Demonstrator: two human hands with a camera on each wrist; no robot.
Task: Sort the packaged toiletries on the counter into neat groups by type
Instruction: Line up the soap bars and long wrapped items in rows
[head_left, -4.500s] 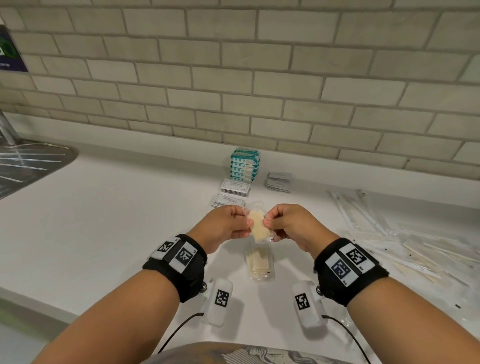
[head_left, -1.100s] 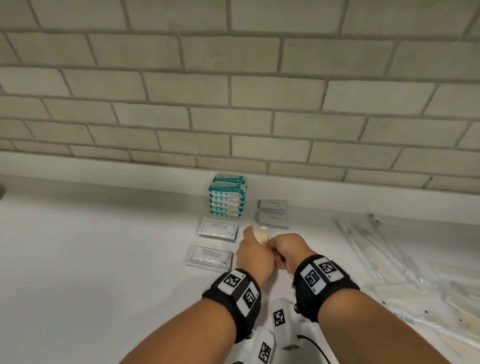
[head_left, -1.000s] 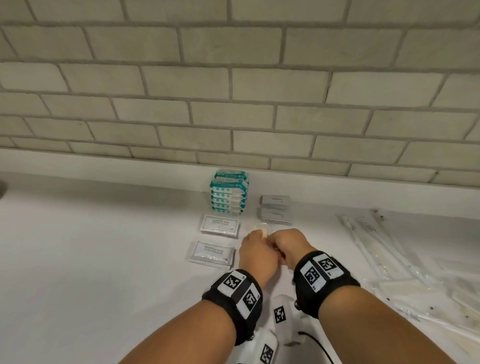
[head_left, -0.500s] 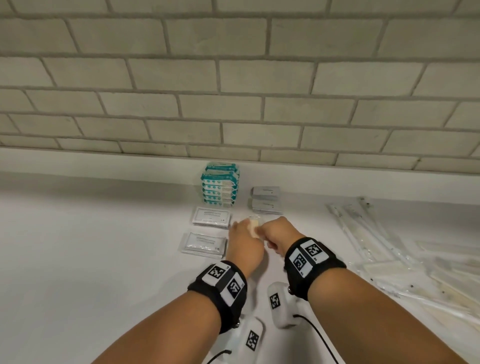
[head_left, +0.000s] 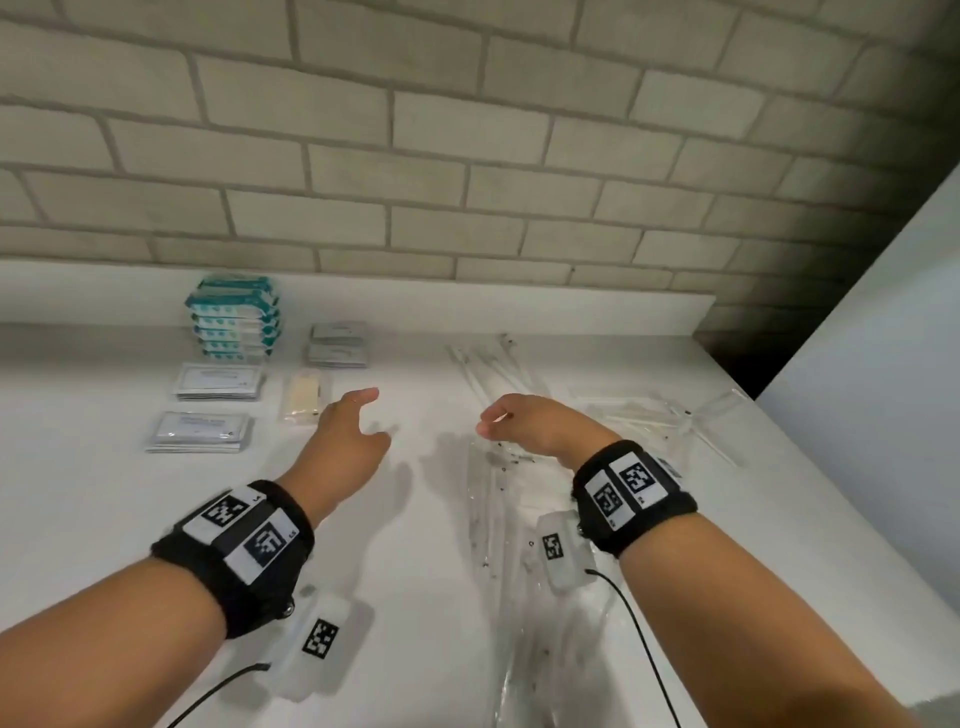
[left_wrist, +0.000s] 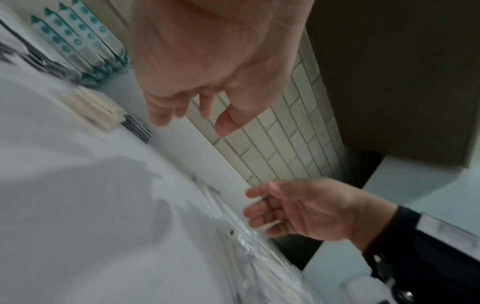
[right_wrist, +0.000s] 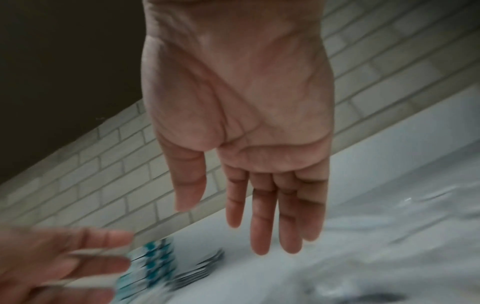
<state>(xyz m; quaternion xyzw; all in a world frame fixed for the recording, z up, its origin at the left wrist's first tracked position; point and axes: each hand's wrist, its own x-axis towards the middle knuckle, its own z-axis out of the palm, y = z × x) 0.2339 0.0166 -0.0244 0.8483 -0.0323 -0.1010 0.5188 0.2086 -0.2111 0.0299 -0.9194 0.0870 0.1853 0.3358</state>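
A cream packet (head_left: 304, 397) lies flat on the white counter (head_left: 104, 509), between the white sachets (head_left: 218, 382) and the grey sachet stack (head_left: 337, 345). A stack of teal wipe packs (head_left: 234, 322) stands by the wall. My left hand (head_left: 358, 421) hovers just right of the cream packet, fingers relaxed and holding nothing. My right hand (head_left: 498, 418) is open above long clear-wrapped packets (head_left: 488, 374). In the left wrist view the left hand (left_wrist: 187, 111) is empty above the cream packet (left_wrist: 96, 109). The right hand (right_wrist: 272, 205) shows straight fingers in the right wrist view.
A second pile of white sachets (head_left: 197, 431) lies nearer me on the left. More clear long packets (head_left: 649, 415) are scattered at the right, and others (head_left: 519, 571) run toward the front edge. A brick wall backs the counter, with a white panel (head_left: 883, 364) at the right.
Both hands have let go of the cream packet, which now lies beside the white sachets. The hands have drawn apart, the right one moving over the clear packets. The view has swung right.
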